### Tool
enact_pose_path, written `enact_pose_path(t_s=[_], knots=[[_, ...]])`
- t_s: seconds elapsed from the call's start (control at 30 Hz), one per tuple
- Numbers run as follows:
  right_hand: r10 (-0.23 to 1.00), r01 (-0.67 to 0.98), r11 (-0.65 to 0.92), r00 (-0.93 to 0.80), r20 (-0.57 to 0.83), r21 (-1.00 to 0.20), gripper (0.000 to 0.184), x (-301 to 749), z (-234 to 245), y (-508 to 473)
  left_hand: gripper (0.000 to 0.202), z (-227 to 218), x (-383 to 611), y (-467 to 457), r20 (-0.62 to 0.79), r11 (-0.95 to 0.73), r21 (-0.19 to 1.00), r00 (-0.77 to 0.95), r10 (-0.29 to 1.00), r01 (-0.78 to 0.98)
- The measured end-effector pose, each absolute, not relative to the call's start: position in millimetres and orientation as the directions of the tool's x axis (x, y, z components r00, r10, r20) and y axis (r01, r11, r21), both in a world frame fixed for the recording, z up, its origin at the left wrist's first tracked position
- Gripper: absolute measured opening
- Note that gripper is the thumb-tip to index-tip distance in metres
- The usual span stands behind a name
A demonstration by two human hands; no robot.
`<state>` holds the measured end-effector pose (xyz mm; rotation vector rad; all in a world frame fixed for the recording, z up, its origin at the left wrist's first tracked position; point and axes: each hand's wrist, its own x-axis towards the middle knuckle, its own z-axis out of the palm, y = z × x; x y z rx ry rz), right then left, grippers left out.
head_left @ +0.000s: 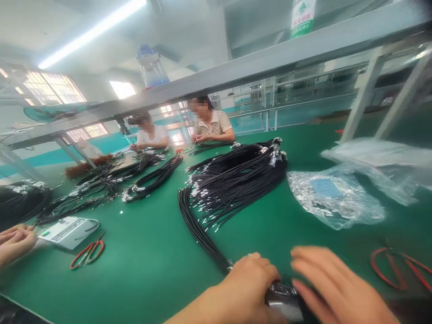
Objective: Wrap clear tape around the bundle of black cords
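My left hand is curled into a grip at the near end of a long bundle of black cables that fans out across the green table. Between my two hands sits a dark glossy object, which I cannot identify; my left hand closes on it. My right hand lies just to its right, fingers stretched out and together, touching that object. Motion blurs both hands.
A clear plastic bag of small metal parts lies right of the cables. Red-handled snips sit at right, another pair at left beside a white box. A co-worker's hand rests at left; two people work opposite.
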<state>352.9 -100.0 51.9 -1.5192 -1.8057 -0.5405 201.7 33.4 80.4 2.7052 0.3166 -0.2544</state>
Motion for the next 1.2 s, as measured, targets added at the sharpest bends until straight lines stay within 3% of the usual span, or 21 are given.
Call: enact_pose_path(t_s=[0.03,0.1,0.17,0.23,0.33,0.43,0.5,0.6,0.73,0.83,0.9,0.97,1.07,1.2], knots=[[0.800,0.945,0.112,0.098,0.592,-0.307,0.020,356,59,-93,0.043,79,201,31,-0.230,-0.903,0.332,0.952,0.203,0.273],[0.974,0.753,-0.171,0.225,0.005,-0.636,0.022,361,73,-76,0.048,74,202,27,-0.230,-0.919,0.257,0.942,0.243,0.300],[0.909,0.538,-0.387,0.085,-0.409,-0.749,0.031,365,81,-61,0.049,63,203,27,-0.174,-0.932,0.198,0.947,0.270,0.303],[0.825,0.401,-0.498,-0.051,-0.562,-0.769,0.031,366,83,-51,0.045,48,202,27,-0.040,-0.950,0.151,0.962,0.270,0.273],[0.772,0.280,-0.569,-0.141,-0.620,-0.773,0.027,365,80,-46,0.031,28,199,27,0.234,-0.967,0.122,0.940,0.248,0.224],[0.845,0.226,-0.522,0.005,-0.535,-0.822,0.013,364,72,-48,0.033,21,197,25,0.325,-0.925,0.283,0.882,0.342,0.255],[0.898,0.237,-0.438,0.151,-0.412,-0.867,0.023,363,67,-50,0.042,24,198,23,0.268,-0.851,0.429,0.857,0.440,0.303],[0.939,0.258,-0.309,0.233,-0.251,-0.915,0.041,360,59,-54,0.054,33,200,21,0.135,-0.719,0.568,0.817,0.561,0.400],[0.973,0.311,-0.166,0.208,-0.103,-0.936,0.034,353,60,-61,0.067,41,205,20,-0.072,-0.596,0.593,0.773,0.631,0.542],[0.980,0.184,-0.196,0.060,-0.188,-0.963,0.029,349,67,-64,0.068,44,209,20,-0.181,-0.555,0.577,0.757,0.628,0.599],[0.974,0.218,-0.227,0.060,-0.219,-0.949,0.033,346,68,-67,0.069,45,211,21,-0.194,-0.522,0.608,0.750,0.633,0.598],[0.985,0.451,-0.136,0.155,-0.072,-0.882,0.040,342,64,-72,0.068,46,211,22,-0.160,-0.526,0.645,0.771,0.616,0.555],[0.946,0.775,0.084,0.135,0.295,-0.626,0.056,335,49,-86,0.047,47,210,24,-0.109,-0.640,0.601,0.843,0.527,0.478],[0.897,0.913,0.176,0.006,0.442,-0.369,0.053,326,34,-99,0.028,50,205,28,-0.141,-0.805,0.444,0.917,0.372,0.394]])
